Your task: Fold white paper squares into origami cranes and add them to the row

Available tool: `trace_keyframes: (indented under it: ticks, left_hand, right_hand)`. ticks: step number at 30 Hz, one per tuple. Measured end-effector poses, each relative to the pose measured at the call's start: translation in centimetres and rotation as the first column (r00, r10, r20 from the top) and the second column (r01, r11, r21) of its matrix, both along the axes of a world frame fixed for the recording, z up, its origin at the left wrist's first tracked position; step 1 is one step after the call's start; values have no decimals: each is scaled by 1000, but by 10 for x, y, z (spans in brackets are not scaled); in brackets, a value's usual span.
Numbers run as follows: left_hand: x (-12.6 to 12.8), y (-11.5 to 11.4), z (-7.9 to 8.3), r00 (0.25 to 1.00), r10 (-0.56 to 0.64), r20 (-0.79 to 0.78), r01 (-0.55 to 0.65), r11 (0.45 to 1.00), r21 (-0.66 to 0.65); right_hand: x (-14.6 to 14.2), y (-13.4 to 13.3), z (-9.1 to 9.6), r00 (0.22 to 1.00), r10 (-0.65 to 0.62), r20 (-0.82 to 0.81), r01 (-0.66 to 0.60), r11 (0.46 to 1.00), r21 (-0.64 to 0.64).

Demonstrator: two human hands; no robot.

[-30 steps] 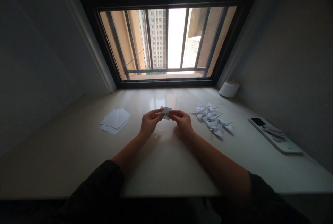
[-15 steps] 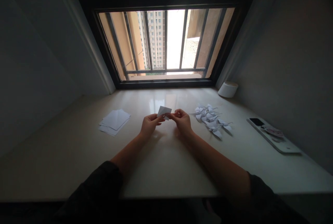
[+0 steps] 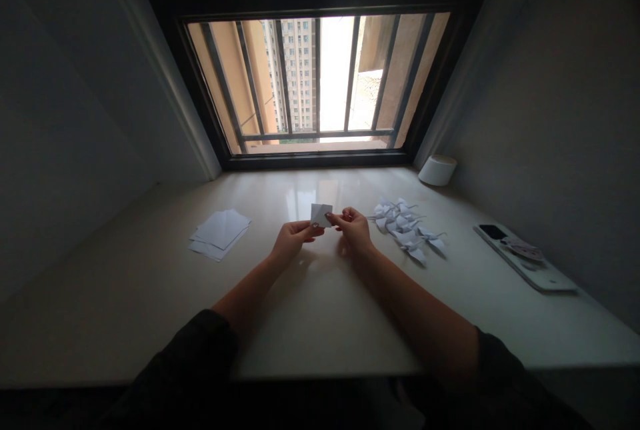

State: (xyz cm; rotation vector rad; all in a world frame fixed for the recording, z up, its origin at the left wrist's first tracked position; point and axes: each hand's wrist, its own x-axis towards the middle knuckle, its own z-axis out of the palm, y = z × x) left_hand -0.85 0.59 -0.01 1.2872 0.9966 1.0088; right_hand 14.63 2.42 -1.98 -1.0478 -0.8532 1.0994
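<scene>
A small folded square of white paper (image 3: pixel 321 212) is held up above the sill, in front of the window. My left hand (image 3: pixel 293 241) pinches its lower left part between thumb and fingers. At its right edge, my right hand (image 3: pixel 353 227) grips the same paper with the thumb on the near face. The fingertips behind the paper are partly hidden. To the right of my right hand lies a pile of several folded paper cranes (image 3: pixel 403 223). Left of my left hand sits a loose stack of white paper sheets (image 3: pixel 221 233).
The pale sill (image 3: pixel 320 310) runs up to a barred window (image 3: pixel 320 160). A white cylindrical object (image 3: pixel 438 170) stands in the far right corner. A phone (image 3: pixel 545 275) with a ring-like attachment on its back lies by the right wall.
The folded paper has turned from a slanted diamond-like shape to an upright square and shifted slightly right. My left hand has moved a little right with it.
</scene>
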Motion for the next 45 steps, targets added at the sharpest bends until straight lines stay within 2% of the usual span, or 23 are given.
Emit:
trace_keyframes:
  ticks: [6,12,18,23,26,39,45]
  left_hand:
    - [-2,2,1,997,-60,-40,61,998,21]
    - [-3,3,0,995,36,-89,-32,999,42]
    - [0,1,-1,988,148,-47,-141,982,129]
    - [0,-1,-2,988,145,-47,-134,975,179]
    - [0,0,-2,988,141,-60,-128,973,192]
    - [-3,5,-4,991,121,-48,-116,989,95]
    - [-3,4,-2,989,135,-66,-128,986,104]
  right_hand:
    - [4,1,0,1000,28,11,-28,998,50]
    - [2,-4,5,996,55,70,-60,995,78]
    - [-7,-7,7,987,145,-66,-140,987,77]
    - [-10,-7,4,972,177,-155,-172,984,41]
    - [-7,-5,1,972,179,-154,-178,984,19]
    - [3,-1,4,947,294,-126,-302,952,-46]
    - [5,1,1,936,308,-169,-322,944,-65]
